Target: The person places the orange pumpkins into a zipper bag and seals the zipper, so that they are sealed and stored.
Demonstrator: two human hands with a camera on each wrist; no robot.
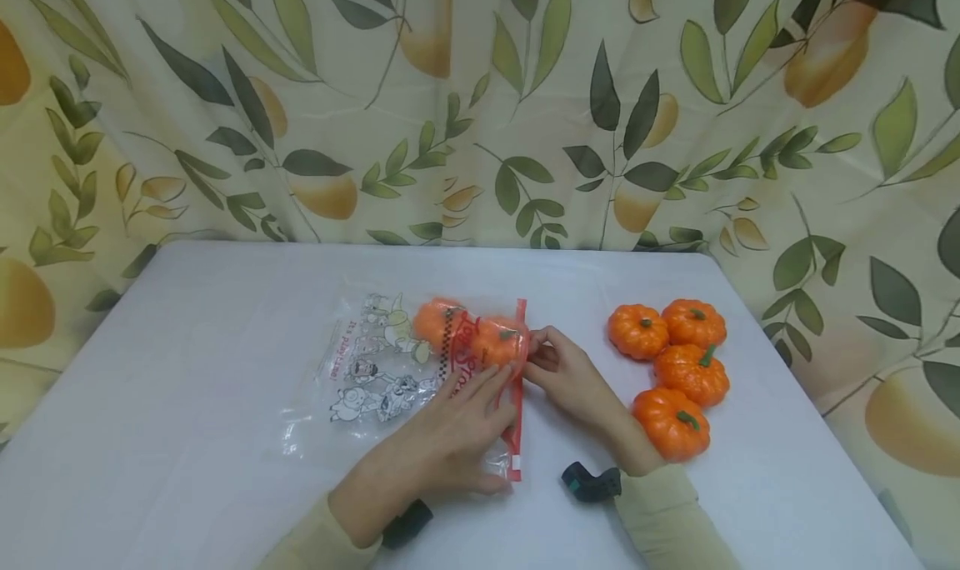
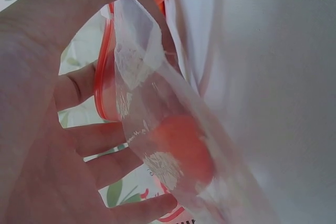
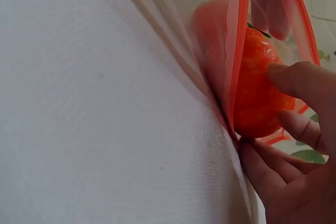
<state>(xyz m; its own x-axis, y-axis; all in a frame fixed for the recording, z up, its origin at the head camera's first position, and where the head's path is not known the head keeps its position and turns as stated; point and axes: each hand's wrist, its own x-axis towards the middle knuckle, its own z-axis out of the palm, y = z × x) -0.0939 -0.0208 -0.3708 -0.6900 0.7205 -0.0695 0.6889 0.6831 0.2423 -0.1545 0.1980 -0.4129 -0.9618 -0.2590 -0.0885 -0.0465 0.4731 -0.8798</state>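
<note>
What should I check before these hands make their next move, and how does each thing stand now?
1. Printed plastic bag: mouth open, ok; its red edges stand apart.
2. Left hand on the bag: ok.
3. Right hand touching the orange pumpkin at the mouth: ok.
4. That pumpkin fully inside: cannot tell.
5. Loose pumpkins clear of right forearm: cannot tell; the nearest appears right beside it.

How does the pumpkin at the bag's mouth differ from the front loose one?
The bagged pumpkin sits in the clear bag; the front loose pumpkin lies bare on the table. The right hand touches the bagged pumpkin; neither hand touches the loose one. Both are orange, ribbed and green-stemmed.
</note>
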